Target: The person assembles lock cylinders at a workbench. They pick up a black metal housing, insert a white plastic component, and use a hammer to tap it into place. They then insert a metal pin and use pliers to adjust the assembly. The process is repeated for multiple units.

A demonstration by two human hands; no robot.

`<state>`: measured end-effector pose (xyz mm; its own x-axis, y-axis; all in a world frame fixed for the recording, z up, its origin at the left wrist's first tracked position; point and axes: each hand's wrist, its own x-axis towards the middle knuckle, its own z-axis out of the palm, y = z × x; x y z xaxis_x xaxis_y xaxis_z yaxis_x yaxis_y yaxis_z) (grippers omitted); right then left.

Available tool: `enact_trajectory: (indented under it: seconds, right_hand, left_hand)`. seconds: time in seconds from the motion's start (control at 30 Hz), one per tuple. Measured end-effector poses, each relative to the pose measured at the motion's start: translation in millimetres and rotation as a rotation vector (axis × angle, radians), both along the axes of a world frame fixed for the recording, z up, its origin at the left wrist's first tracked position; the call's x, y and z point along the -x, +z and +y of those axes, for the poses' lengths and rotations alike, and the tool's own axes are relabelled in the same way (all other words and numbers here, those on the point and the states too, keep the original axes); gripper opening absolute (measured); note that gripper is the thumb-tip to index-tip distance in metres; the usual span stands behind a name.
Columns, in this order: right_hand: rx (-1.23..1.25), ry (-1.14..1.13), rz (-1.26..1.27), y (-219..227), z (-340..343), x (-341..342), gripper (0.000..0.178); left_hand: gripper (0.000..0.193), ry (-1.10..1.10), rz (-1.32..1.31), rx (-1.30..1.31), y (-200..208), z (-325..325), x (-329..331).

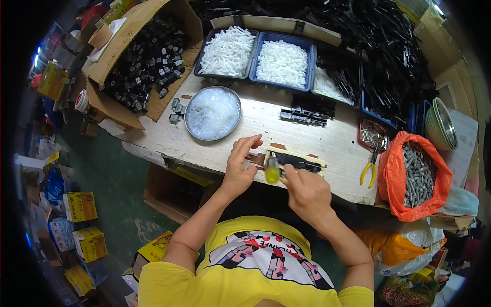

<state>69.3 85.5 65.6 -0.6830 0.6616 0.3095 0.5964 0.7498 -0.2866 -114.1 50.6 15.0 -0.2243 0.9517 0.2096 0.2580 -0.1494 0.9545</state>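
Hands are both working at the near edge of the wooden bench (307, 133). Right hand (307, 192) is closed around a tool with a yellow-green handle (272, 174), which pokes up out of the fist on the thumb side. Just past the handle, up and to the right of that grip, there's a black plastic part (299, 161) lying in a small pale wooden block (294, 153). Left hand (240, 163) sits right beside the handle on its left, fingers loose and spread, fingertips resting on the bench by the left end of the block, not really wrapped around anything as far as I can see.

Farther out from the hands: a round metal dish of clear bits (213, 112) beyond the left hand, a few black strips (304, 116) straight ahead, yellow-handled pliers (369, 171) off to the right of the fist, then an orange bag of grey metal pieces (417, 176). Trays of white parts (255, 53) line the back.
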Motion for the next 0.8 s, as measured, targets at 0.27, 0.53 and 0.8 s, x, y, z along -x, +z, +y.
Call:
enact_trajectory:
  seconds: [0.27, 0.53, 0.8]
  right_hand:
    - [0.084, -0.058, 0.104, -13.5, -3.6, -30.9, 0.021]
    - [-0.041, -0.398, 0.287, -16.4, 21.7, -58.8, 0.015]
    - [-0.125, -0.588, 0.099, -47.5, 39.6, -102.2, 0.022]
  left_hand:
    - [0.058, -0.031, 0.192, -0.023, 11.1, 3.0, -4.9]
    - [0.052, -0.183, 0.586, -0.218, 16.5, 24.2, -38.4]
    - [0.042, -0.354, 0.638, -0.336, 10.7, 44.3, -52.6]
